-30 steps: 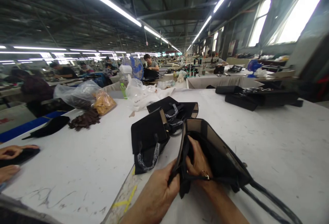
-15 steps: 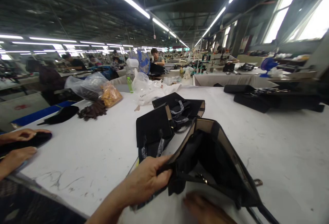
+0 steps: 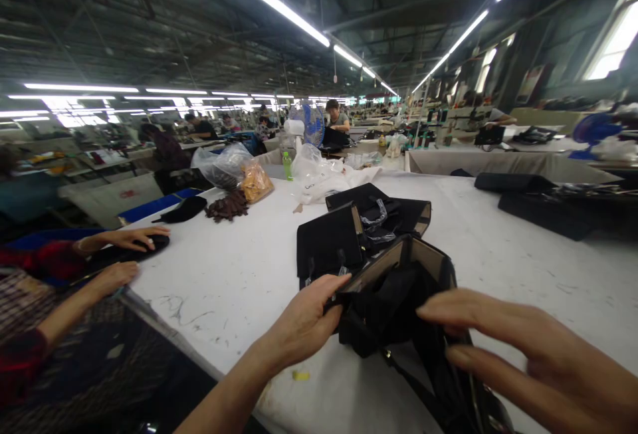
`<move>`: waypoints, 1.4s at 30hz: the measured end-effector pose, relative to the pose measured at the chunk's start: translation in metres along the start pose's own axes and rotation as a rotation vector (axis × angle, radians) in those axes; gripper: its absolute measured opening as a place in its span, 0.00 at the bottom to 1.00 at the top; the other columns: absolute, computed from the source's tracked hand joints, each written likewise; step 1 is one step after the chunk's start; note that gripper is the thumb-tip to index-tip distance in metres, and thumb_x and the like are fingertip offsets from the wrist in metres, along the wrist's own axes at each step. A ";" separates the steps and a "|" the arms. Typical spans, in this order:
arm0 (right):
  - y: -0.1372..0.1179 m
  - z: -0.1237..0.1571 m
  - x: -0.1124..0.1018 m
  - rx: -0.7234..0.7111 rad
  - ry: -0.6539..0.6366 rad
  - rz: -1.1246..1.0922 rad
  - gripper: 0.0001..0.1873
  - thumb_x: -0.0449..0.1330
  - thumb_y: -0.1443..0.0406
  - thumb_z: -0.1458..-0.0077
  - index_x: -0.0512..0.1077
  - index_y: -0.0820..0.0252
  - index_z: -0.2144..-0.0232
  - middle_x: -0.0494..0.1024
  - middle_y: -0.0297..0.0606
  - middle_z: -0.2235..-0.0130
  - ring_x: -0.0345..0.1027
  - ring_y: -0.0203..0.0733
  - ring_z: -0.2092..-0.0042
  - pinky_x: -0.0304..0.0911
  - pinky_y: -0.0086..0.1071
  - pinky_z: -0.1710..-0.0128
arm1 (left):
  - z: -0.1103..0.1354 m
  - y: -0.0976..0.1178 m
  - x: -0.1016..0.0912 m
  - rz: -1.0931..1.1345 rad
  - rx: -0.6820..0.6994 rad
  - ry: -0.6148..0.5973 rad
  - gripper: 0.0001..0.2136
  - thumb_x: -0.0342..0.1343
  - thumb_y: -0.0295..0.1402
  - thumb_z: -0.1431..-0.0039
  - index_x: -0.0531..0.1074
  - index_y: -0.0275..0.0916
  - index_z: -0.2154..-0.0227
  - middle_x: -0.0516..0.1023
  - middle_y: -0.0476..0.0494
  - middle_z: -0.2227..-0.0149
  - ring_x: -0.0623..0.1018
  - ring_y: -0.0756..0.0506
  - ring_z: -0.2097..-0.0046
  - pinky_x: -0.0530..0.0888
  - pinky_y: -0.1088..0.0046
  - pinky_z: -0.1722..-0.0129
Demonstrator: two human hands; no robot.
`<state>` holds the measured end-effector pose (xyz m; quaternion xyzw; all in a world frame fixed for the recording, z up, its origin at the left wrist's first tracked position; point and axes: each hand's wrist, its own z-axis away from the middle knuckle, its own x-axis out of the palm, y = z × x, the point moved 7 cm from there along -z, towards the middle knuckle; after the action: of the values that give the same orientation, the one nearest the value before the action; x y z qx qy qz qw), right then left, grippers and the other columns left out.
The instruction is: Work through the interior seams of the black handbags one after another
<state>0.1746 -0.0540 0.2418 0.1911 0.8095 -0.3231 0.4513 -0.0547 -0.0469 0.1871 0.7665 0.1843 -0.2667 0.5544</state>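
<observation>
A black handbag (image 3: pixel 393 294) gapes in front of me, showing tan edging inside its rim and black lining. My left hand (image 3: pixel 314 314) pinches the left edge of its opening between thumb and fingers. At the bag's right side is my right hand (image 3: pixel 528 347), thumb and fingers apart; its fingertips overlap the bag's edge, and whether they touch it I cannot tell. Just beyond lie a black bag (image 3: pixel 326 241) and another black bag (image 3: pixel 413 215), the latter with clear wrap on its handle.
The white table (image 3: pixel 239 288) carries brown strips (image 3: pixel 228 206), an orange bundle in plastic (image 3: pixel 256 181), white plastic bags (image 3: pixel 319 178) and a green bottle (image 3: pixel 287 166). Black pieces (image 3: pixel 543 208) lie at right. At left, a co-worker's hands (image 3: pixel 119 258) handle a black piece.
My right hand has risen from below the handbag to its right side, fingers spread. My left hand keeps its hold on the edge. The view has turned left, showing more of the co-worker.
</observation>
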 end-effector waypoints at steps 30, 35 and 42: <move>0.015 -0.120 0.045 0.085 -0.206 0.445 0.10 0.54 0.60 0.42 0.73 0.56 0.67 0.76 0.40 0.67 0.71 0.46 0.64 0.56 0.33 0.69 | -0.013 -0.026 0.018 0.478 -0.191 0.172 0.17 0.52 0.37 0.40 0.70 0.37 0.49 0.77 0.45 0.61 0.75 0.46 0.60 0.71 0.72 0.59; 0.016 -0.122 0.049 0.104 -0.217 0.457 0.11 0.53 0.60 0.42 0.73 0.56 0.65 0.76 0.41 0.66 0.71 0.46 0.63 0.58 0.33 0.68 | -0.015 -0.030 0.015 0.522 -0.181 0.183 0.16 0.53 0.36 0.41 0.71 0.36 0.51 0.77 0.44 0.60 0.74 0.48 0.61 0.71 0.73 0.60; 0.012 -0.126 0.049 0.078 -0.191 0.496 0.10 0.53 0.60 0.43 0.73 0.56 0.67 0.76 0.41 0.67 0.72 0.47 0.65 0.58 0.34 0.70 | -0.017 -0.034 0.019 0.604 -0.181 0.174 0.15 0.54 0.35 0.41 0.72 0.38 0.52 0.78 0.46 0.62 0.74 0.49 0.63 0.71 0.75 0.62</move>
<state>0.0804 0.0431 0.2440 0.3695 0.6787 -0.2504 0.5832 -0.0560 -0.0201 0.1546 0.7541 0.0181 -0.0064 0.6565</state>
